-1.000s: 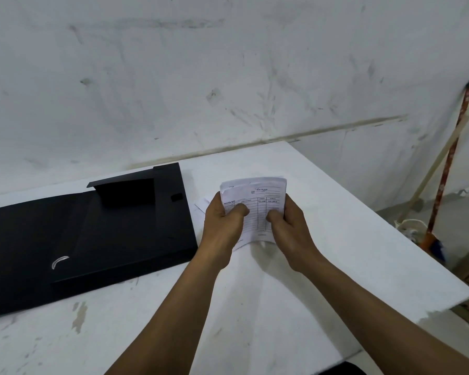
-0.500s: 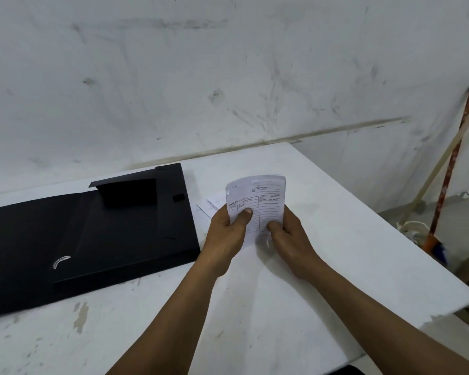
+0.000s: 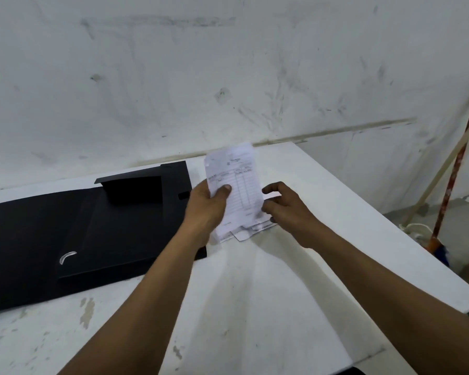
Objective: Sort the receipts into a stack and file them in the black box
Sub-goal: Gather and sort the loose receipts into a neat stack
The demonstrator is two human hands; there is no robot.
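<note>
My left hand [image 3: 207, 209] grips a stack of white receipts [image 3: 236, 182] by its left edge, thumb on the printed front, and holds it upright above the table. A few more receipts [image 3: 251, 230] lie flat on the white table [image 3: 268, 293] under the stack. My right hand [image 3: 287, 205] hovers just right of the stack over those loose receipts, fingers curled and apart; whether it touches them I cannot tell. The black box [image 3: 100, 228] lies open on the table to the left, its flap raised at the back.
A stained white wall runs behind the table. At the right, beyond the table's edge, a broom handle [image 3: 455, 169] and a wooden stick lean on the wall, with a cardboard carton on the floor. The table's right edge runs diagonally close to my right arm.
My right hand has let go of the stack and moved right and down toward the loose receipts. The left hand has lifted the stack higher and holds it alone.
</note>
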